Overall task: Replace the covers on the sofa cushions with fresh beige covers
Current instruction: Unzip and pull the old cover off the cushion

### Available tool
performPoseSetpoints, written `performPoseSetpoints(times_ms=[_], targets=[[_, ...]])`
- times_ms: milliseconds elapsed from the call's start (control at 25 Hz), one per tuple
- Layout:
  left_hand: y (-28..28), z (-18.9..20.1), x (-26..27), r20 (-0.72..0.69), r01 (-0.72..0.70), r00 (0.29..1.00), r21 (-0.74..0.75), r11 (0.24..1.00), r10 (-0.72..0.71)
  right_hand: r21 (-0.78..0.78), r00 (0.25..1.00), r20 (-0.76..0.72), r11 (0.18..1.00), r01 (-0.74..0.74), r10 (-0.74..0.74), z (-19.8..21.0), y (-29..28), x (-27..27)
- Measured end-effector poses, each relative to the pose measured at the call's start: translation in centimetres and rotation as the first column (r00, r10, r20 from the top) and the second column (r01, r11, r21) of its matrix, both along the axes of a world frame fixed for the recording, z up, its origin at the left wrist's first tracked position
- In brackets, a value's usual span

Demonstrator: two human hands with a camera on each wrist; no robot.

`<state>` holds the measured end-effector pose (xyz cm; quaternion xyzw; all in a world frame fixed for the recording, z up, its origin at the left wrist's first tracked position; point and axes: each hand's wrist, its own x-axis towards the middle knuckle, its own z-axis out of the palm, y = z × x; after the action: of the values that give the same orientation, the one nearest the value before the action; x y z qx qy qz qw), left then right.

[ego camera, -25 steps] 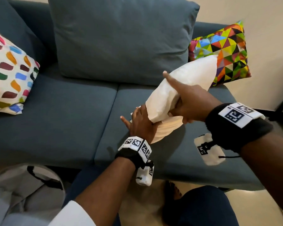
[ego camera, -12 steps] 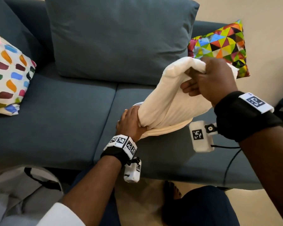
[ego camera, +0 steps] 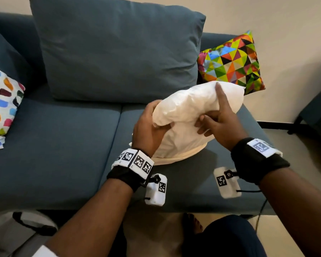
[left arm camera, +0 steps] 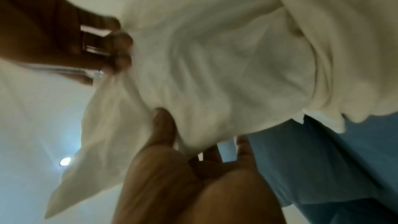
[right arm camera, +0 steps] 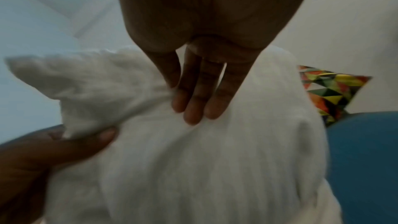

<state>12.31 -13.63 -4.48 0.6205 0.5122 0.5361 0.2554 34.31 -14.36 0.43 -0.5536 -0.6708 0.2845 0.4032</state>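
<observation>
A white cushion insert (ego camera: 189,106) stands over the right sofa seat (ego camera: 189,182), its lower end sitting in a bunched beige cover (ego camera: 176,158). My left hand (ego camera: 148,127) grips the insert's left edge, thumb (left arm camera: 163,125) on the front and fingers behind. In the right wrist view that thumb (right arm camera: 94,135) clamps a fabric corner of the white insert (right arm camera: 215,168). My right hand (ego camera: 217,119) lies against the insert's front. Its index finger points up over the top, and its other fingers (right arm camera: 193,105) press straight into the fabric.
A large blue back cushion (ego camera: 115,49) leans behind. A triangle-patterned cushion (ego camera: 232,60) sits at the right end of the sofa, and a colour-dabbed one (ego camera: 2,108) at the left. A pale bag (ego camera: 26,225) and my foot (ego camera: 191,225) are on the floor below.
My right hand left the insert's far end and came down onto its front. My left hand slid up from the bottom to the left edge. The insert now stands more upright.
</observation>
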Motion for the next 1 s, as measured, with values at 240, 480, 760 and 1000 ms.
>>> performPoseSetpoints(times_ms=[240, 480, 760, 1000], targets=[[1.0, 0.2, -5.9, -0.048, -0.098, 0.995, -0.131, 0.987, 0.093, -0.301, 0.89, -0.064, 0.859, 0.414, -0.452, -4.5, 4.0, 6.6], [0.2, 3.2, -12.3, 0.35, -0.097, 0.911, -0.332, 0.938, 0.218, -0.243, 0.996, -0.074, 0.969, 0.033, -0.052, -2.8, 5.1, 3.4], [-0.9, 9.7, -7.9, -0.615, -0.271, 0.707, 0.221, 0.937, 0.35, 0.012, 0.923, 0.348, 0.984, -0.18, 0.165, -1.7, 3.2, -6.2], [0.4, 8.1, -4.6, -0.808, -0.292, 0.514, 0.148, 0.945, 0.286, 0.083, 0.856, 0.443, 0.938, -0.335, 0.266, -3.8, 1.9, -8.7]])
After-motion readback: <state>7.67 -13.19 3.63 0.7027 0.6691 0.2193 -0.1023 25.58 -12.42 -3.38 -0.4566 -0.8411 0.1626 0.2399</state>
